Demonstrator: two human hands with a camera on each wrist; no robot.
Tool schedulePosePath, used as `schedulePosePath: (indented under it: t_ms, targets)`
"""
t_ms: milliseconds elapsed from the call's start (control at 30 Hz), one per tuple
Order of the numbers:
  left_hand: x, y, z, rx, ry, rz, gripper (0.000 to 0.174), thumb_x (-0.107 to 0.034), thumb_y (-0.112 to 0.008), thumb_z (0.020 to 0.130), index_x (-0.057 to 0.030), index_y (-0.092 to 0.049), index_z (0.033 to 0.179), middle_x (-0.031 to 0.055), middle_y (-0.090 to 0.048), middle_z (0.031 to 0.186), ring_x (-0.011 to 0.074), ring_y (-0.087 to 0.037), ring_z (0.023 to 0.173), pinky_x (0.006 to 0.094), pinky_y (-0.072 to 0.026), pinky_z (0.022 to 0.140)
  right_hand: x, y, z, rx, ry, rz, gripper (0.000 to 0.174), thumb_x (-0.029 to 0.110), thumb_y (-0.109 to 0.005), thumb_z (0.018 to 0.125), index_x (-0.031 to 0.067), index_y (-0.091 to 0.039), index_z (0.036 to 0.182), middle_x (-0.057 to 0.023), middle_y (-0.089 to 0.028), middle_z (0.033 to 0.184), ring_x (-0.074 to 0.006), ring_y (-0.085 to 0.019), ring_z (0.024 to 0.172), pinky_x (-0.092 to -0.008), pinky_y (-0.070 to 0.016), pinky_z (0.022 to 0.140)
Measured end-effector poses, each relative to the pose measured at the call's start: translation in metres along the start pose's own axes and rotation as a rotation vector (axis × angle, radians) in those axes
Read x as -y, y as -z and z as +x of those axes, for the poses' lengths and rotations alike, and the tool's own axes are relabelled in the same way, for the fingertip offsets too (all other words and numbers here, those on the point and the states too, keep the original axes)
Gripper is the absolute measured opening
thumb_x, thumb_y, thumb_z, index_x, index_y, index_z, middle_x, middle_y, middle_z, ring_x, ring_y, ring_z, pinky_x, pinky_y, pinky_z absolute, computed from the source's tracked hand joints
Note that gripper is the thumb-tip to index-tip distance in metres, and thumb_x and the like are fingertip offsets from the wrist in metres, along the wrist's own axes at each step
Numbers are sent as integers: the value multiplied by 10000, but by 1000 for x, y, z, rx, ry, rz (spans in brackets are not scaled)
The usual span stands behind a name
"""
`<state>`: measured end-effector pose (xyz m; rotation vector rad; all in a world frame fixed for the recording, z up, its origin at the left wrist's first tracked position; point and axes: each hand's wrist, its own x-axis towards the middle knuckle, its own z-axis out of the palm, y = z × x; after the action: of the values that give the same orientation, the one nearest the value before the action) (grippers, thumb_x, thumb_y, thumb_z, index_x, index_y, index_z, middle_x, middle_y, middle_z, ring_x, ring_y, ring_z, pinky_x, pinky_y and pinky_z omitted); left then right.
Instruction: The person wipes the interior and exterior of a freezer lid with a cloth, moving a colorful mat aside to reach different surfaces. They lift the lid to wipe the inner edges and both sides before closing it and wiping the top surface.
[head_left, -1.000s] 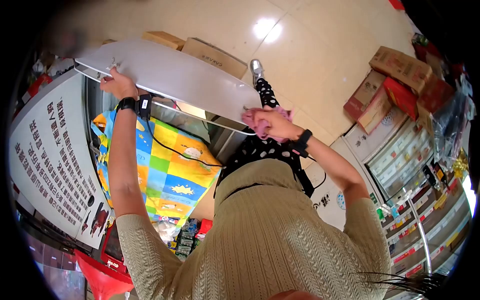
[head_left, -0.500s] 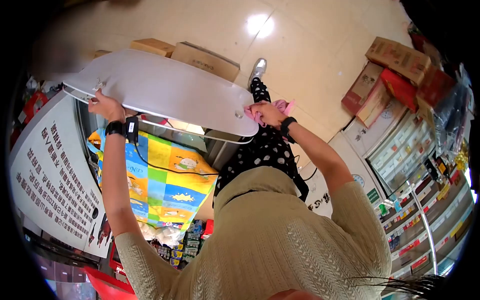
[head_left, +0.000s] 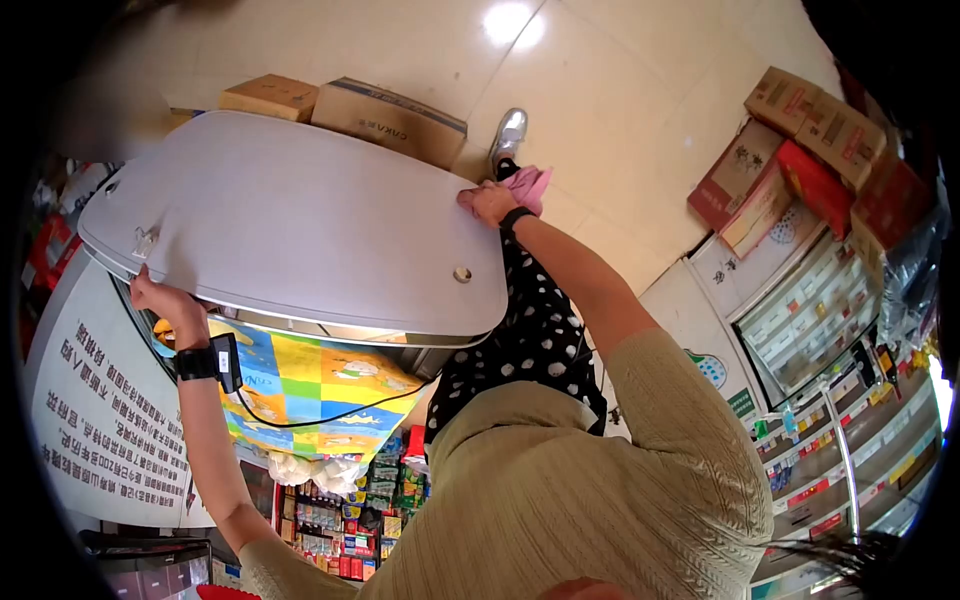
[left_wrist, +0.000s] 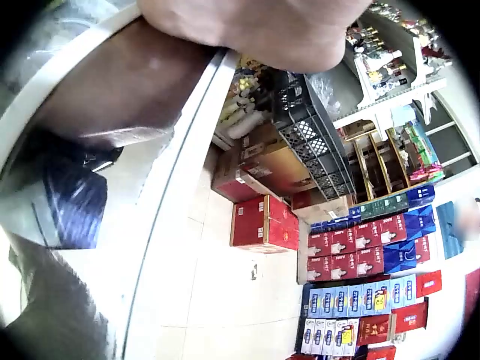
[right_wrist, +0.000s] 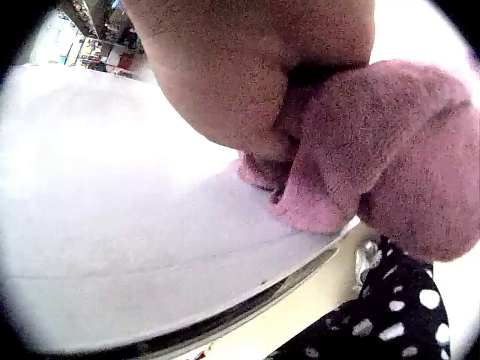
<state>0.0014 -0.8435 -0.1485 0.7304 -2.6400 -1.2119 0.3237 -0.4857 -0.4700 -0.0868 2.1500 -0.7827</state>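
Note:
A large white panel with rounded corners (head_left: 310,220) is held tilted in front of the person in the head view. The left hand (head_left: 172,308) grips its near edge at the left, beside a small metal fitting (head_left: 146,240). At the panel's far right corner, the right hand (head_left: 490,204) holds a pink cloth (head_left: 528,186) against the edge. The right wrist view shows the bunched cloth (right_wrist: 382,150) under the right hand (right_wrist: 255,67), touching the panel's rim (right_wrist: 247,300). In the left wrist view, the left hand (left_wrist: 255,26) lies over the white-rimmed edge (left_wrist: 180,150); its fingertips are hidden.
Cardboard boxes (head_left: 390,122) stand on the floor behind the panel. A colourful cloth (head_left: 330,385) hangs below it, near a printed sign (head_left: 105,430). More boxes (head_left: 815,125) and glass shelving (head_left: 810,300) are at the right. A thin black cable (head_left: 300,424) runs from the left wrist.
The panel has turned its broad face more towards the head camera and shifted down and left with the left hand. The right hand and cloth have moved from the near right corner to the far one.

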Motion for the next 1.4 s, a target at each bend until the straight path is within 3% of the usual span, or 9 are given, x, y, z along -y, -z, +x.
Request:
schedulePosePath:
  t_ms: [100,233,433,567,767,933,1033,1233,1400]
  targets:
    - [-9,-7,-3,-43,41,13,587,-321,-527,920,-10,-315,1371,198,-410,1370,308,-474,1237,464,-429,1027,9,-1,-19,-255,162,341,474,13,-539,784,178,-644,1216,-67,-699,1033,-273,-612,1053,-416,-474,927]
    - [-11,-10,-10,-89,8,45,625,-304,-547,932,23,-289,1399,215,-388,1409,307,-469,1241,441,-399,1060,57,68,-83,-260,533,628,631,-108,-598,653,114,-670,1239,-106,-614,1360,-298,-529,1279,-414,-375,1103]
    - [-10,-12,-11,-80,22,18,628,-298,-548,931,8,-284,1411,216,-385,1409,316,-470,1240,445,-426,1032,34,49,-58,-239,510,457,562,-41,-620,705,149,-683,1231,-67,-652,1320,-280,-485,1339,-383,-350,1134]
    - [-7,-4,-4,-23,-3,23,632,-298,-509,933,5,-267,1432,218,-379,1425,323,-462,1263,453,-424,1055,-7,-31,7,-249,186,212,129,169,-621,832,154,-729,901,-43,-732,987,-287,-637,1083,-432,-512,862]
    - [-14,-13,-10,-75,16,-17,662,-296,-539,923,28,-276,1437,224,-394,1424,322,-460,1258,462,-419,1047,0,-16,-19,-42,34,-270,251,174,-609,861,153,-706,1091,-33,-735,1053,-325,-616,1035,-427,-536,796]
    - [-12,-12,-11,-109,-9,35,638,-282,-564,922,7,-287,1419,212,-422,1381,314,-472,1232,451,-412,1045,60,48,-98,-436,564,339,529,-11,-591,760,113,-661,1269,-78,-702,1209,-272,-596,983,-375,-499,874]
    - [-9,-9,-8,-85,13,-23,636,-283,-558,919,-9,-278,1420,209,-411,1379,316,-469,1234,461,-418,1046,54,47,-88,-254,462,478,635,-67,-574,708,104,-628,1317,-103,-695,1220,-287,-581,964,-357,-479,916]
    - [-26,-15,-22,-62,90,15,650,-302,-532,912,-51,-242,1437,207,-339,1424,343,-458,1253,504,-443,1030,-18,-29,2,148,-38,20,315,165,-532,900,98,-693,1162,-123,-719,1147,-331,-640,1111,-447,-539,870]
    - [-13,-14,-8,-107,60,-98,547,-306,-563,893,-42,-337,1315,187,-437,1312,310,-492,1189,474,-454,993,-38,-16,-40,96,111,89,301,191,-596,845,157,-681,1132,-156,-704,1079,-392,-632,1081,-482,-498,922]
